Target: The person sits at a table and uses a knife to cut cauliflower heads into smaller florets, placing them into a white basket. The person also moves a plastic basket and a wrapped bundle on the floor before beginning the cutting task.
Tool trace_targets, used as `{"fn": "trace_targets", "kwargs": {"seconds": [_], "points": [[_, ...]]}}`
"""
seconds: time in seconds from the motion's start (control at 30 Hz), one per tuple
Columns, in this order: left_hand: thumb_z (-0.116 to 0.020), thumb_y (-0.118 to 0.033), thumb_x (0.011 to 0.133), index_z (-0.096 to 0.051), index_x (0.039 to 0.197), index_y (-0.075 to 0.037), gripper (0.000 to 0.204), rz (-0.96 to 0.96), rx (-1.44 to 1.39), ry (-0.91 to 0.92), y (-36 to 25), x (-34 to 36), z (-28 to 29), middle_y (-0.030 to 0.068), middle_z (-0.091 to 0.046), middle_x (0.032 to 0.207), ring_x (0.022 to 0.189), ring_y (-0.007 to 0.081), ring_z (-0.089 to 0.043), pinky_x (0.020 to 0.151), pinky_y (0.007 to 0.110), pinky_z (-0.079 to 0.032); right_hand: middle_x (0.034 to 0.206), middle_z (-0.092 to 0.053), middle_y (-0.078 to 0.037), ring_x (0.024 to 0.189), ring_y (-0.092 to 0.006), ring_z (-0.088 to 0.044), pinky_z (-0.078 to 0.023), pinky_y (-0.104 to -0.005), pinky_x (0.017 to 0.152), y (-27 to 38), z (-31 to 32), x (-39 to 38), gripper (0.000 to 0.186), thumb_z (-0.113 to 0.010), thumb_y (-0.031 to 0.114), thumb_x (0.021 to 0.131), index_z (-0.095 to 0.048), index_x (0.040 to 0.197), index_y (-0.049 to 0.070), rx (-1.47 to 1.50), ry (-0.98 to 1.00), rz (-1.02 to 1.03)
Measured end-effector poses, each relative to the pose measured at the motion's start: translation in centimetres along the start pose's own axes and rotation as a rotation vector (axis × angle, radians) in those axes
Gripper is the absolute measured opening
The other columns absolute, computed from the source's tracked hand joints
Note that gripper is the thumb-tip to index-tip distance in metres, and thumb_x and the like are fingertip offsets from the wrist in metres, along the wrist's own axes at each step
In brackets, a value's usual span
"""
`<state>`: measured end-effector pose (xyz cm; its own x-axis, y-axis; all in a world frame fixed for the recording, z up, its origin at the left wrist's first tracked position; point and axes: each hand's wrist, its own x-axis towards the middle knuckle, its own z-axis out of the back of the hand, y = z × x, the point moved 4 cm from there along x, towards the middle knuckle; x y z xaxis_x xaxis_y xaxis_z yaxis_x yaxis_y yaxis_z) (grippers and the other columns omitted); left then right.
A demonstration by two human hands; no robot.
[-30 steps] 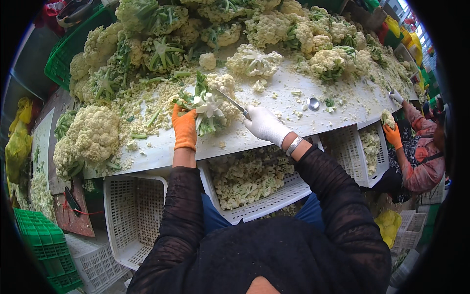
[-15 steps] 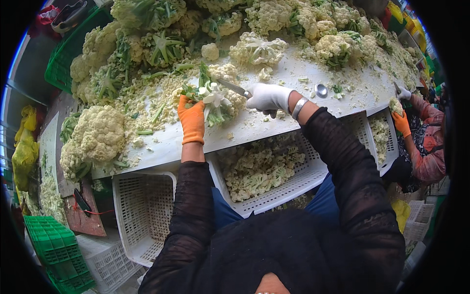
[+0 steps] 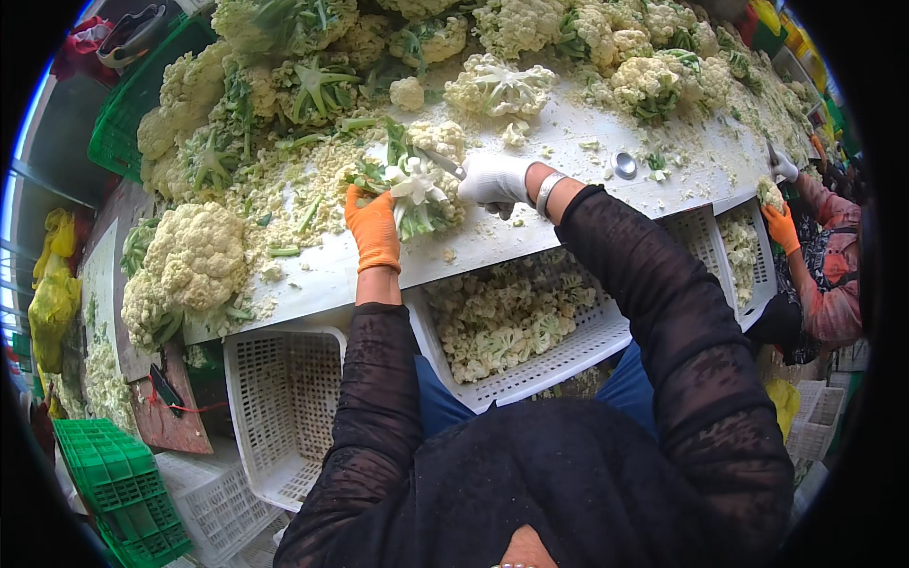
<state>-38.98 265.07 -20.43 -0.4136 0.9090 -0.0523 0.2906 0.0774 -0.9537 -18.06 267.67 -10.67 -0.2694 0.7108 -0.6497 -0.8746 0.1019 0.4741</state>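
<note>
My left hand, in an orange glove, is closed on the leafy side of a cauliflower above the white tabletop. The head is turned so its cut stem and green leaves face up. In a white glove, my right hand grips a knife. Its blade points left and reaches the far side of the cauliflower, next to the stem; the tip is hidden among the leaves and florets. Another cauliflower lies stem up beyond my right hand.
Whole cauliflowers are heaped along the far and left sides. A round metal object lies right of my hand. Below the table edge are a basket of florets and a white basket. A co-worker sits at right.
My right hand and the knife have shifted slightly left, closer to the cauliflower. My left hand keeps its hold, almost unmoved.
</note>
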Motion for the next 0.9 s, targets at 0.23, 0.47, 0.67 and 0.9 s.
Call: {"fn": "trace_targets", "kwargs": {"seconds": [0.23,0.47,0.67,0.9], "points": [[-0.074,0.009,0.081,-0.060,0.102,-0.004,0.029,-0.092,0.041,0.009,0.0,-0.8,-1.2,0.0044,-0.066,0.097,0.087,0.0149,-0.063,0.078,0.028,-0.053,0.076,-0.070,-0.019,0.066,-0.0313,-0.070,-0.055,-0.0431,0.059,0.0,-0.1,5.4,0.024,-0.050,0.009,0.088,-0.069,0.079,-0.003,-0.468,0.124,0.096],[-0.070,0.002,0.084,-0.061,0.102,-0.002,0.020,-0.107,0.079,-0.046,-1.1,-2.5,-0.7,0.0044,-0.066,0.094,0.083,0.0140,-0.058,0.077,0.028,-0.048,0.078,-0.071,-0.016,0.067,-0.0275,-0.067,-0.051,-0.0426,0.063,2.5,0.9,3.0,0.023,-0.051,0.009,0.082,-0.071,0.073,0.001,-0.563,0.202,0.049],[-0.066,0.006,0.086,-0.059,0.109,-0.003,0.025,-0.108,0.015,-0.066,-0.1,-2.1,0.0,0.0054,-0.065,0.103,0.088,0.0157,-0.061,0.080,0.030,-0.050,0.063,-0.059,-0.012,0.056,-0.0249,-0.060,-0.054,-0.0413,0.055,-2.0,-1.9,2.5,0.018,-0.053,0.008,0.089,-0.061,0.076,0.000,0.128,0.157,-0.030],[-0.065,0.007,0.089,-0.046,0.131,-0.006,0.048,0.125,-0.127,-0.204,0.8,-2.9,-0.5,0.0074,-0.063,0.109,0.095,0.0185,-0.063,0.084,0.032,-0.052,0.070,-0.064,-0.018,0.061,-0.0302,-0.069,-0.057,-0.0426,0.052,-3.1,-5.6,-3.0,0.020,-0.052,0.012,0.091,-0.061,0.089,-0.005,0.391,0.052,0.022]]}}
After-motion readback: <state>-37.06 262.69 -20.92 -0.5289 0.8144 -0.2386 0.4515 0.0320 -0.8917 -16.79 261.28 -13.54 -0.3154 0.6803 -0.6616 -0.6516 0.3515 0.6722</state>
